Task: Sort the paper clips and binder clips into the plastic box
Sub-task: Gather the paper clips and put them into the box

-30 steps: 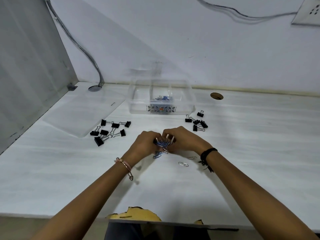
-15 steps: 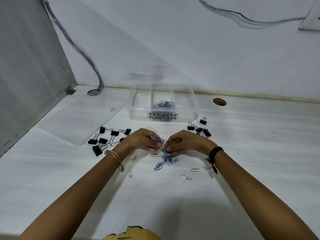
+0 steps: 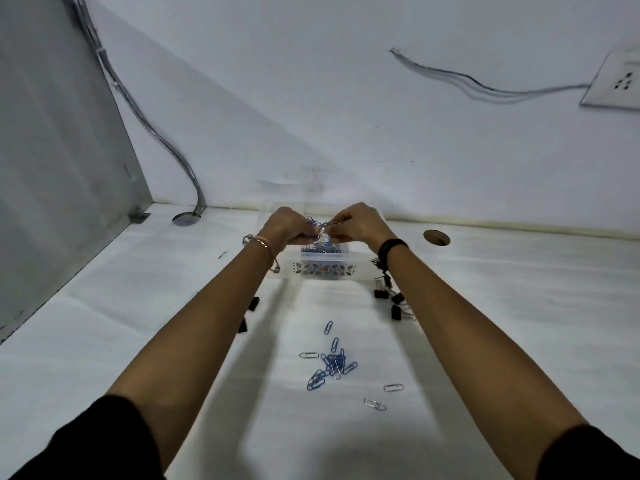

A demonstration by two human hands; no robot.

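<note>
While both hands are hovering together over the plastic box (image 3: 325, 268), the fingers (image 3: 304, 237) of the left hand (image 3: 289, 225) and those of the right hand (image 3: 358, 223) are pinching a small tangled bunch of paper clips (image 3: 320, 226) between them, fingertips nearly touching. That bunch is hanging just above the box opening, too tangled to say which way its clips are pointing.

Directly under the fingers, the clear box is already holding a pile of blue paper clips (image 3: 320, 249) in the compartment nearest the person; its other compartments are hidden behind the hands. A patterned label is showing on its front wall.

Further back toward the person, between the two forearms, loose paper clips (image 3: 332, 367) are lying flat on the white counter (image 3: 519, 323): a blue cluster pointing in mixed directions, two blue ones above it with their long axes running roughly toward the box, and three silver ones around the edges lying closer to crosswise.

Beside the right forearm, just near the box's right corner, black binder clips (image 3: 389, 299) are sitting on the counter. More binder clips (image 3: 247, 315) are peeking out beside the left forearm, partly hidden by it.
</note>
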